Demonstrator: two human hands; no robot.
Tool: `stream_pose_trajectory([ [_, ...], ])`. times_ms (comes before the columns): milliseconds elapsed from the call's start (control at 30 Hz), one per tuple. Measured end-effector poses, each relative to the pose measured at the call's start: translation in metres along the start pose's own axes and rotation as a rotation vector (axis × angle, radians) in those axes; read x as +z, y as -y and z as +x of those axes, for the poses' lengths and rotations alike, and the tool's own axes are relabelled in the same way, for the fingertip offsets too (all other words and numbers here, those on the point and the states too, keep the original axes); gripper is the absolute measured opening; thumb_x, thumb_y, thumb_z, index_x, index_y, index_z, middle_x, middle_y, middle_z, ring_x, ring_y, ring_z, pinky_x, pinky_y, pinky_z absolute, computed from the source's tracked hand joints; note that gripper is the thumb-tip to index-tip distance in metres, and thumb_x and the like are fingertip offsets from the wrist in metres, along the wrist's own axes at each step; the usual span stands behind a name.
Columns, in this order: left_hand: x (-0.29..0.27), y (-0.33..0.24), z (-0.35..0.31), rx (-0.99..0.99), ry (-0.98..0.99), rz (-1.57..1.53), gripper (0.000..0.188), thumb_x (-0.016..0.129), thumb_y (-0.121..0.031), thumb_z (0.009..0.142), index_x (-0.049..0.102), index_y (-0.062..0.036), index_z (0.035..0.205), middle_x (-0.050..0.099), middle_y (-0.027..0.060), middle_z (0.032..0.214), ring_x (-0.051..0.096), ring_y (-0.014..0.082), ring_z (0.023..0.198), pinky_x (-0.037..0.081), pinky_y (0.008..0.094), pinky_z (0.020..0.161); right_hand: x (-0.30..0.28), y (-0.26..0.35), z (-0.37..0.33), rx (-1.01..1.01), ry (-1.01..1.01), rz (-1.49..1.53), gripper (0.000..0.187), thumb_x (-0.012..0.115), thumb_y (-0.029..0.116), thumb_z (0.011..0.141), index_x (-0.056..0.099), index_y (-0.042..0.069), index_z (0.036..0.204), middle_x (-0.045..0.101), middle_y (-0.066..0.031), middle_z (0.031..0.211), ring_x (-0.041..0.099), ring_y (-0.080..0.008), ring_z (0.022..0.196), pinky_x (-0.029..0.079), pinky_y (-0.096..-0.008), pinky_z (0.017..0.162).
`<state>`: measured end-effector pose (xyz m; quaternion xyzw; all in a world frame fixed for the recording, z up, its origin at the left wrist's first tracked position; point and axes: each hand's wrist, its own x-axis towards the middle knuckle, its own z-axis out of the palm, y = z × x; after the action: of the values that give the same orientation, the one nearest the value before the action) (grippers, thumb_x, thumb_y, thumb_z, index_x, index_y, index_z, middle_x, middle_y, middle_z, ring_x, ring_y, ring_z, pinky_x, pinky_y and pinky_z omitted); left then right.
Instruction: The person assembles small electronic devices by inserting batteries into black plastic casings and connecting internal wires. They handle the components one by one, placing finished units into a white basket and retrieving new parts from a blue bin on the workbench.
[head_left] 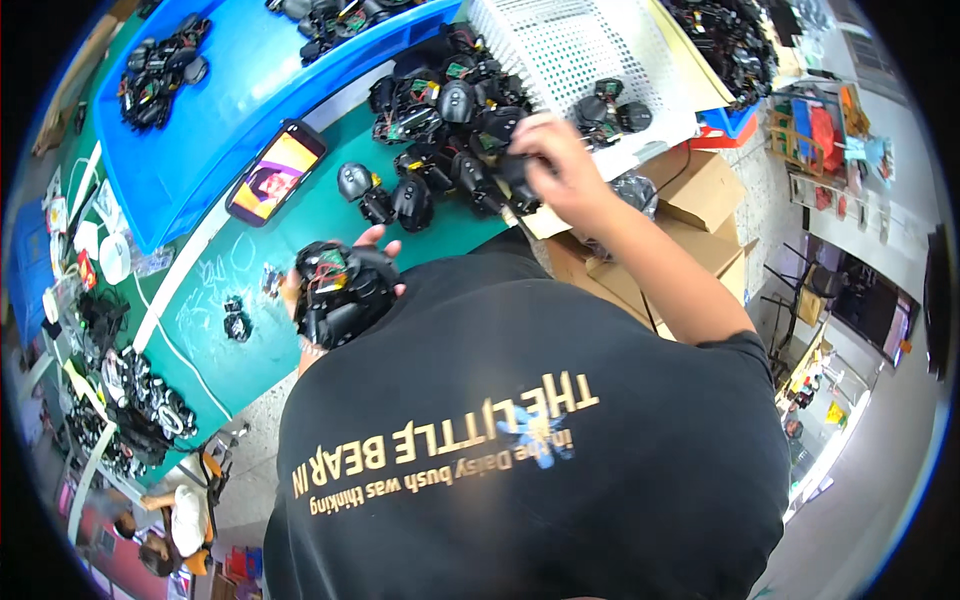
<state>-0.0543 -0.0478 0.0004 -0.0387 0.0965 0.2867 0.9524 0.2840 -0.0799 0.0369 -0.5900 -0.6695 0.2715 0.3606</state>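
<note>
Cradled in my left hand point(372, 238) is a cluster of black electronic housings point(345, 300), with green circuit boards and thin wires showing. Its fingers are curled around the far side of them. My right hand point(560, 165) reaches to the right edge of a pile of similar housings point(455, 105). Its fingers are bent around a dark rounded housing point(517, 175), partly hidden by the hand. Between the hands, several loose housings point(410, 203) lie on the green table mat point(330, 215).
A phone point(277, 172) with a lit screen leans against a large blue tray point(225, 110). A white perforated basket point(560, 50) holding a few housings stands at the far right. Cardboard boxes point(700, 200) are beside the table. One small black part point(236, 320) lies on the left.
</note>
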Motion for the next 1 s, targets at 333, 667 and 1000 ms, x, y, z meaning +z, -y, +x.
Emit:
stream_pose_trajectory([
  [333,-0.015,0.008,0.029,-0.105,-0.143,0.104,0.070,0.068,-0.049,0.070,0.051,-0.0009,0.117,0.051,0.0231,0.124,0.058,0.0324,0.107,0.049,0.0436,0.092,0.040,0.083,0.043,-0.106,0.510,0.732,0.025,0.050,-0.004,0.066,0.056,0.003,0.089,0.055,-0.0085,0.096,0.053,-0.0252,0.095,0.044,-0.0361,0.083],
  [667,0.001,0.038,0.027,0.004,-0.021,0.056,0.068,0.054,-0.067,0.075,0.054,-0.0098,0.112,0.043,0.0327,0.127,0.041,0.0475,0.120,0.035,0.0564,0.097,0.083,0.101,0.034,-0.135,0.547,1.022,0.024,0.051,0.000,0.079,0.057,0.004,0.102,0.053,-0.0109,0.111,0.047,-0.0276,0.110,0.032,-0.0397,0.098],
  [1000,-0.013,-0.004,0.015,-0.276,0.025,0.685,0.063,0.057,-0.062,0.079,0.061,-0.0044,0.103,0.052,0.0304,0.119,0.044,0.0425,0.119,0.038,0.0513,0.095,0.085,0.101,0.020,-0.227,0.024,0.235,0.026,0.063,0.008,0.073,0.058,0.009,0.098,0.053,-0.0067,0.097,0.051,-0.0270,0.092,0.036,-0.0365,0.080],
])
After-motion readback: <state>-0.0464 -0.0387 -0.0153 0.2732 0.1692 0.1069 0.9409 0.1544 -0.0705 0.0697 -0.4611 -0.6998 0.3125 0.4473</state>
